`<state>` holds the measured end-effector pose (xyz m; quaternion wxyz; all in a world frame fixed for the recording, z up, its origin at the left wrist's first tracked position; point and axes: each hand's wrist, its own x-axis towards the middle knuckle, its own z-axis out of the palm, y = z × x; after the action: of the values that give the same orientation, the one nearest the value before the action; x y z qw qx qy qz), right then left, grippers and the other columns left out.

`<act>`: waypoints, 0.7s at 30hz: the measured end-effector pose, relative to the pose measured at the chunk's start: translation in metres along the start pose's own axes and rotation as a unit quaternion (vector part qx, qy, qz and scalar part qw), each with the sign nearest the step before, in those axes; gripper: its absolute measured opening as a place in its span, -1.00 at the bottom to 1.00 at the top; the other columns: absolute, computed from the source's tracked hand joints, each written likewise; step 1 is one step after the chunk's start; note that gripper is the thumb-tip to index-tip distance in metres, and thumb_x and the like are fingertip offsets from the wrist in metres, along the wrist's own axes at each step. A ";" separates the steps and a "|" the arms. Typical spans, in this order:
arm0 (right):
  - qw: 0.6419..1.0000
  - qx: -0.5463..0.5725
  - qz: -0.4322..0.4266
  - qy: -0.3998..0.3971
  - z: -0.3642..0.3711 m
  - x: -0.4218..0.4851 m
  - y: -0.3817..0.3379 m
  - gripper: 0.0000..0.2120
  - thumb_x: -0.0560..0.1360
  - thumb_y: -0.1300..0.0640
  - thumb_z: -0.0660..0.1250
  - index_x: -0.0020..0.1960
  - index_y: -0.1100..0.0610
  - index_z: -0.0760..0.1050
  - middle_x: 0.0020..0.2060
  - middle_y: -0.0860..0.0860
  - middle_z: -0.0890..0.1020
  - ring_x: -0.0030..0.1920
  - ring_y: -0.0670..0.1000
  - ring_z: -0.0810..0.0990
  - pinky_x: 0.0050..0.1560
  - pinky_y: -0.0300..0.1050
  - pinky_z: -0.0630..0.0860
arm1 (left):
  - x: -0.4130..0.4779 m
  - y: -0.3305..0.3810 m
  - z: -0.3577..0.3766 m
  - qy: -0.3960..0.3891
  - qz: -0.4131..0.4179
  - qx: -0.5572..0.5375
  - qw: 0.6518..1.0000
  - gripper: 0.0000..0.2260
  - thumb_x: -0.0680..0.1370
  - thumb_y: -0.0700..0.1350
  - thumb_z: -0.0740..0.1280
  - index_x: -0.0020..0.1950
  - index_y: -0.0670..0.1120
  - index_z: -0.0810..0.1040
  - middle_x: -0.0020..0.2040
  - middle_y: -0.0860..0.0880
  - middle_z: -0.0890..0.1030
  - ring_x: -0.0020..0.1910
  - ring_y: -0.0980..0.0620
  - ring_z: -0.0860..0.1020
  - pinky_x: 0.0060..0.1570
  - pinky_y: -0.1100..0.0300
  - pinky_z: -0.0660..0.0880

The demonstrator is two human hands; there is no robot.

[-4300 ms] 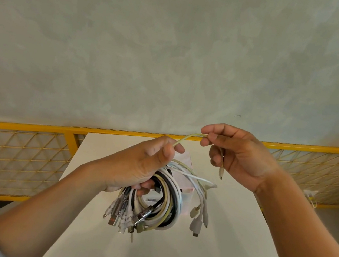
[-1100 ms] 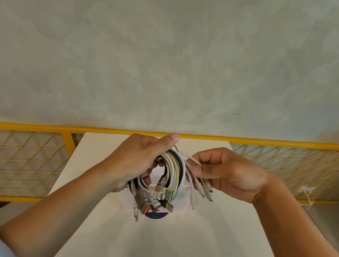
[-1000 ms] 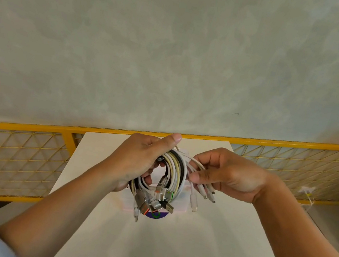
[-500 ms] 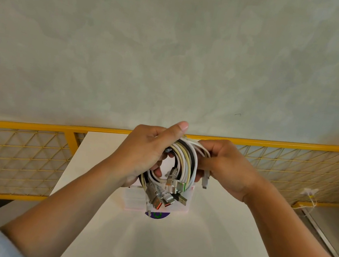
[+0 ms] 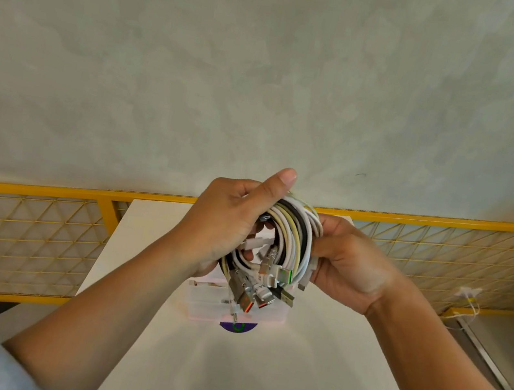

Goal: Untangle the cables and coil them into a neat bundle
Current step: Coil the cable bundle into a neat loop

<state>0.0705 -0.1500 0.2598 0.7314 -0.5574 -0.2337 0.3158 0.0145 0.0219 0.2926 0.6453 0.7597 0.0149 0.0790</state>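
Coiled cables (image 5: 293, 235) gripped by left hand (image 5: 227, 224), right hand (image 5: 345, 267) blurred, apparently clasping coil's side

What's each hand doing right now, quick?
Left hand: closed, gripping the coil, thumb over its top.
Right hand: closed, fingers curled round the coil's right side.

No word, brand or number can be read anywhere. The only sign is a purple sticker (image 5: 237, 326) bearing a green ring. It shows at the near edge of the clear plastic box (image 5: 203, 301), below the left grip (image 5: 227, 224). The hanging plugs (image 5: 253, 293) of the cable coil (image 5: 290, 234) partly hide it. Tiny marks on one plug casing are too blurred to tell.
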 end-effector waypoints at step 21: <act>0.989 0.056 0.040 -0.133 -0.008 -0.002 0.002 -0.51 0.19 0.36 0.50 0.12 0.37 0.63 -0.06 0.24 0.70 -0.03 0.20 0.68 0.13 0.08 0.56 | -0.003 0.002 0.005 0.006 0.009 0.019 1.000 -0.30 0.41 0.36 0.32 -0.20 -0.35 0.46 -0.42 -0.18 0.35 -0.51 -0.02 0.26 -0.46 0.19 0.28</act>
<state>0.0744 -0.1568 0.2551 0.7107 -0.4775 -0.2884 0.4286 0.0118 0.0163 0.2939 0.6299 0.7715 0.0134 0.0887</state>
